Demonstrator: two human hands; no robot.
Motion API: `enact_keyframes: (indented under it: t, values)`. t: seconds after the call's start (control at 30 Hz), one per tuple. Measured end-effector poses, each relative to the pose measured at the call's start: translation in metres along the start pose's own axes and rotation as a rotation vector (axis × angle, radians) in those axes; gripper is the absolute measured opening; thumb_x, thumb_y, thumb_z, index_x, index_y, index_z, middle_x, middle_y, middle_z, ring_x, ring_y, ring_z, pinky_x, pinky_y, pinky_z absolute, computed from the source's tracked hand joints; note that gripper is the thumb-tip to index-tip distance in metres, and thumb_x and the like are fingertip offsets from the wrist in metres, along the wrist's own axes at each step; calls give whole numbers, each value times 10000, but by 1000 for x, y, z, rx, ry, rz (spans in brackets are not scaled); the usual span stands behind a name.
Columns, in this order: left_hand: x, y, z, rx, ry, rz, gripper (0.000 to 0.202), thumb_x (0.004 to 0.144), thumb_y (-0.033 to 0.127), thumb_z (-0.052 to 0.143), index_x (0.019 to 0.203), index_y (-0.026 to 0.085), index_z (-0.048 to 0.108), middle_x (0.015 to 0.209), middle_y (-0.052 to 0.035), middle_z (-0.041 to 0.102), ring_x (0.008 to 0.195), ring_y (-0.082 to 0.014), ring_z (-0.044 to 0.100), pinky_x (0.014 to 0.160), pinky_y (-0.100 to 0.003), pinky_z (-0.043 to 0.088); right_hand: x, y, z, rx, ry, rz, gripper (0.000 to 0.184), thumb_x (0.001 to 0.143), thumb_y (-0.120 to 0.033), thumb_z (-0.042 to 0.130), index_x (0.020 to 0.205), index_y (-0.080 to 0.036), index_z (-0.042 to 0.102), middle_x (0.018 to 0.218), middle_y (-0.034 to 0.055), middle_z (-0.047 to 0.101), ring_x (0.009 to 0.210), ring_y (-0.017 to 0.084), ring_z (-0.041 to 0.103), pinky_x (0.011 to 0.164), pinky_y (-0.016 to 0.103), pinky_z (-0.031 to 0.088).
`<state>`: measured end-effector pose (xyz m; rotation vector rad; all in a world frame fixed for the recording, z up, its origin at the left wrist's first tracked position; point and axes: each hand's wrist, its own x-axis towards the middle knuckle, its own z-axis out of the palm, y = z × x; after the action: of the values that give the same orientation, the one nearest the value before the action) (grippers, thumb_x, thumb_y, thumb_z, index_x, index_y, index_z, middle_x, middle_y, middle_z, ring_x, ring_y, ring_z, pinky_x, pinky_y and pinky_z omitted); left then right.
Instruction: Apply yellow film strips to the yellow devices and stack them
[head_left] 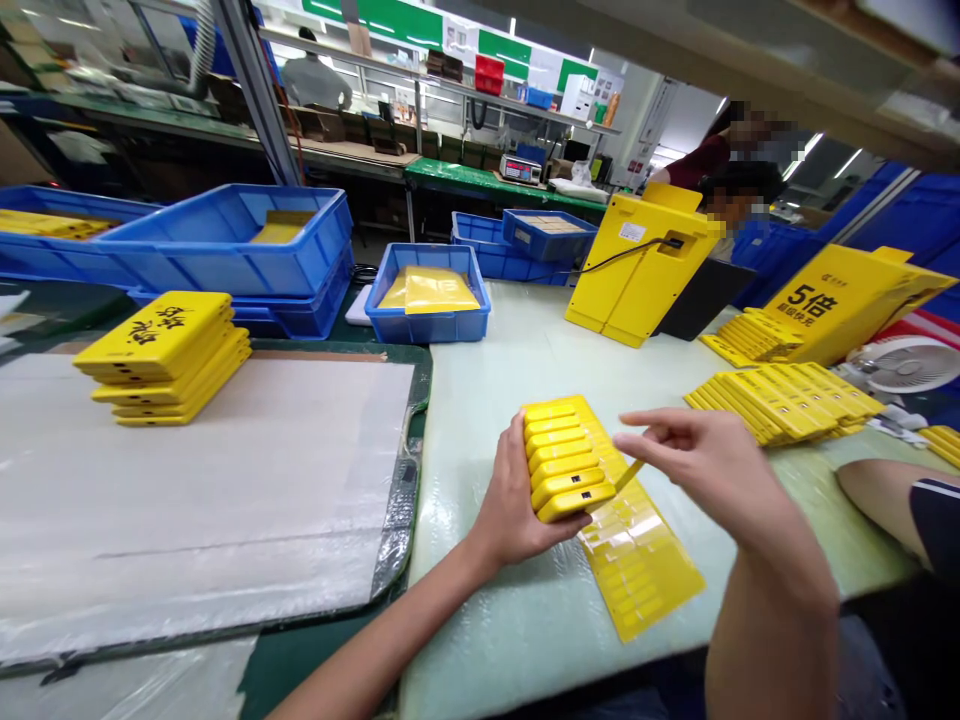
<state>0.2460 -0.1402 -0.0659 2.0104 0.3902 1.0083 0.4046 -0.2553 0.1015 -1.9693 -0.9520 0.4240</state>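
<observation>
My left hand (506, 508) clamps the cases (564, 467). My right hand (709, 462) pinches a strip (628, 476); I should keep it straight.

Around the held stack (566, 450), room is opening at 12 o'clock over the surface (517, 360); a blue bin (427, 328) is blocking between 10 and 11, a yellow stand (622, 290) at 1; the right hand (697, 460) is crowding 3, fanned slabs (780, 400) sitting beyond; a flat yellow sheet (641, 585) is leaving passage above at 5; the left forearm (420, 610) is barring 7.
</observation>
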Motion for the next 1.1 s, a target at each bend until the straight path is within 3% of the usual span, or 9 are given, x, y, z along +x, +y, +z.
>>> enact_keyframes:
  t: [0.1,0.23,0.47,0.73,1.1]
  values:
    - [0,0,0,2,7,9,1381,761,650,897,1712,228,-12,1657,-236,339,1549,-469,360,1272,-693,336,-5,1,-12,297,-13,61,471,536,-435,1016,920,-193,890,731,67,769,624,171,676,543,252,538]
    - [1,0,0,-9,9,7,1384,760,653,894,1707,234,-24,1643,-230,342,1536,-458,374,1266,-680,353,-17,6,6,451,48,151,387,528,-356,1030,832,-179,870,734,72,786,649,163,722,620,233,612]
    - [1,0,1,12,-19,-21,1413,739,678,896,1698,248,-48,1663,-230,293,1553,-472,343,1285,-692,315,-25,-3,33,448,59,211,250,493,-188,950,704,-154,821,636,41,741,573,151,687,554,216,591]
    - [1,-3,0,18,-21,-21,1405,740,689,882,1702,245,-41,1666,-232,301,1550,-478,350,1266,-698,330,-24,-15,37,448,21,176,198,528,-194,898,705,-160,816,644,39,742,589,166,702,579,248,618]
    - [1,-2,0,6,-16,-22,1398,742,654,896,1702,223,-23,1665,-243,295,1549,-478,344,1269,-701,321,-22,-10,38,392,-2,193,180,553,-211,872,712,-149,812,675,52,760,608,159,699,593,245,605]
